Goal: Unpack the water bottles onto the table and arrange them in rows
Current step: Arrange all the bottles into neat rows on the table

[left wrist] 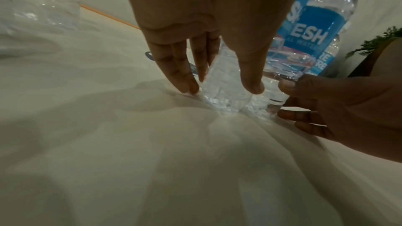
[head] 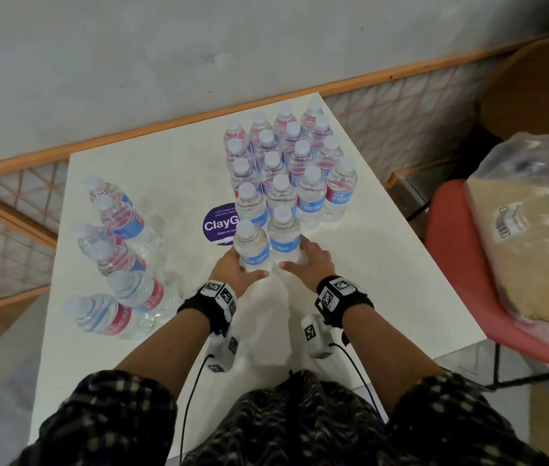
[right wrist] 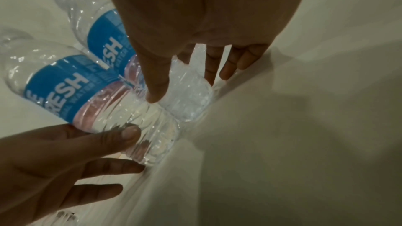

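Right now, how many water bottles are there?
24: block of sixteen at right; two front bottles, gripped by left hand and right hand; cluster of six at left. Some may hide.

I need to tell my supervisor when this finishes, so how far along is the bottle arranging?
Mostly done: a block of upright bottles stands in rows on the table. In hand: the left hand and right hand each hold a bottle at the block's near end, bases on the table. Left: six bottles grouped at the left.
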